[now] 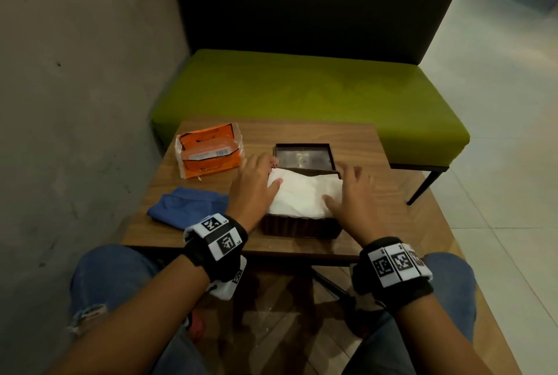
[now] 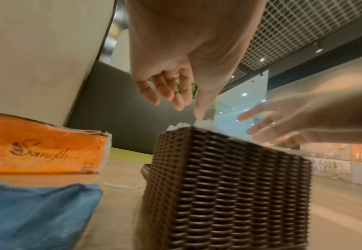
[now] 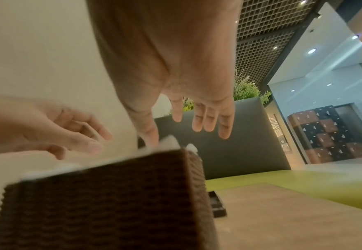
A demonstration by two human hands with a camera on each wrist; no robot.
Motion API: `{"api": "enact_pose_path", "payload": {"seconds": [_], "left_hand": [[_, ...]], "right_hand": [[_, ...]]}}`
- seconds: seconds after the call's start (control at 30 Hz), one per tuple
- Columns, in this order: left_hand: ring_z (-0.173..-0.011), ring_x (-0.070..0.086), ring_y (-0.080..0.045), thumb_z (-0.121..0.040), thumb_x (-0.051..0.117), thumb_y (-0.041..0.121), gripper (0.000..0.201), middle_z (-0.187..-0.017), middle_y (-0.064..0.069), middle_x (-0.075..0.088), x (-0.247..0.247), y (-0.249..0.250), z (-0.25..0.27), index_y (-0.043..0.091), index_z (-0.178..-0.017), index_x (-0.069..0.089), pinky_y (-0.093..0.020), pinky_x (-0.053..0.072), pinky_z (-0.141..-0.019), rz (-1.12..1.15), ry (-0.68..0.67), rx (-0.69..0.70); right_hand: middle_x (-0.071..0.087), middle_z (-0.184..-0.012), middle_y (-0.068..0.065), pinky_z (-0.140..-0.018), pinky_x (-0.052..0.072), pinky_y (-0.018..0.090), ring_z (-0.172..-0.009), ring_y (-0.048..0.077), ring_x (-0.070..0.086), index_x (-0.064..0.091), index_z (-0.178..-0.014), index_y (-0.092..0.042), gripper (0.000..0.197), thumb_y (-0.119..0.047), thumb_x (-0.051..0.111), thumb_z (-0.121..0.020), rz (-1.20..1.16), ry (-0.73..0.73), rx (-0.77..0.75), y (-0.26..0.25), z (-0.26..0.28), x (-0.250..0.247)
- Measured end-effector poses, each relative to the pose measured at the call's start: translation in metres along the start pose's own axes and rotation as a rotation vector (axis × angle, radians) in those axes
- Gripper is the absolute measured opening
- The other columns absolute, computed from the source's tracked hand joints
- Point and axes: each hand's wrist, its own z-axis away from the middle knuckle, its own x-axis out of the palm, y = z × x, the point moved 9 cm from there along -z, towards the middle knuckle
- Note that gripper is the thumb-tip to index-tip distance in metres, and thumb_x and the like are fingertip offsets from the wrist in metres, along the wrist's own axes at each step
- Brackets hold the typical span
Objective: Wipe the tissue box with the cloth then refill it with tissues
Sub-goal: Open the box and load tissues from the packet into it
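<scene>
A dark brown woven tissue box [image 1: 299,226] [image 2: 225,186] [image 3: 103,208] stands near the table's front edge, filled to the brim with white tissues [image 1: 305,193]. My left hand [image 1: 255,184] [image 2: 176,84] hovers over the box's left end with straight fingers, its thumb touching the tissues. My right hand [image 1: 351,193] [image 3: 188,108] is spread over the right end, thumb on the tissues. The box's dark lid [image 1: 304,156] lies flat just behind it. A folded blue cloth [image 1: 185,206] [image 2: 36,213] lies left of the box.
An orange tissue pack [image 1: 210,149] [image 2: 43,148], torn open, lies at the wooden table's [image 1: 377,214] back left. A green bench [image 1: 302,93] runs behind the table and a grey wall [image 1: 75,72] stands on the left. My knees sit below the table's front edge.
</scene>
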Motion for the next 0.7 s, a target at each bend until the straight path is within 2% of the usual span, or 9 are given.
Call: {"api": "enact_pose_path", "payload": {"seconds": [0.07, 0.17, 0.3, 0.43, 0.57, 0.7], "left_hand": [[-0.098, 0.047, -0.018, -0.083, 0.065, 0.019, 0.026, -0.101, 0.001, 0.056, -0.001, 0.022, 0.006, 0.018, -0.108, 0.057, -0.032, 0.042, -0.079, -0.036, -0.001, 0.152], [-0.111, 0.046, -0.020, -0.085, 0.064, 0.025, 0.030, -0.115, 0.001, 0.054, 0.024, 0.039, 0.014, 0.022, -0.113, 0.057, -0.034, 0.038, -0.090, -0.149, -0.213, 0.277], [-0.123, 0.038, -0.018, -0.087, 0.060, 0.034, 0.043, -0.130, 0.006, 0.048, 0.046, 0.022, 0.012, 0.029, -0.129, 0.050, -0.035, 0.030, -0.097, -0.352, -0.412, 0.187], [-0.127, 0.037, -0.019, -0.086, 0.061, 0.038, 0.048, -0.133, 0.005, 0.049, 0.055, 0.001, 0.011, 0.031, -0.132, 0.048, -0.047, 0.022, -0.107, -0.514, -0.534, 0.075], [-0.120, 0.045, -0.022, -0.085, 0.064, 0.030, 0.037, -0.121, 0.002, 0.058, 0.063, 0.001, 0.006, 0.026, -0.120, 0.056, -0.050, 0.023, -0.105, -0.612, -0.596, 0.052], [-0.109, 0.052, -0.023, -0.085, 0.063, 0.027, 0.020, -0.110, 0.000, 0.062, 0.068, 0.004, 0.002, 0.024, -0.105, 0.060, -0.047, 0.027, -0.099, -0.691, -0.624, 0.065]], "right_hand": [[0.043, -0.129, 0.012, -0.092, 0.040, 0.038, -0.115, 0.030, 0.042, 0.042, -0.137, -0.017, 0.057, -0.013, 0.065, -0.085, -0.082, 0.068, -0.050, -0.012, 0.005, -0.010], [0.048, -0.127, 0.007, -0.082, 0.044, 0.031, -0.113, 0.025, 0.051, 0.053, -0.125, -0.019, 0.039, -0.010, 0.060, -0.087, -0.081, -0.064, -0.101, -0.032, 0.006, 0.006], [0.042, -0.134, 0.011, -0.093, 0.040, 0.036, -0.122, 0.032, 0.040, 0.047, -0.135, -0.023, 0.045, -0.013, 0.051, -0.092, 0.170, -0.273, -0.021, -0.033, 0.004, 0.041], [0.038, -0.137, 0.013, -0.101, 0.038, 0.041, -0.128, 0.036, 0.033, 0.048, -0.137, -0.025, 0.046, -0.010, 0.046, -0.094, 0.124, -0.368, 0.084, -0.023, -0.002, 0.057], [0.036, -0.139, 0.011, -0.105, 0.039, 0.042, -0.131, 0.033, 0.032, 0.049, -0.138, -0.028, 0.049, -0.010, 0.049, -0.093, 0.135, -0.416, 0.097, -0.020, -0.010, 0.062], [0.036, -0.140, 0.010, -0.103, 0.041, 0.045, -0.133, 0.031, 0.031, 0.051, -0.135, -0.026, 0.041, -0.017, 0.047, -0.095, 0.224, -0.428, 0.082, -0.027, -0.011, 0.064]]}}
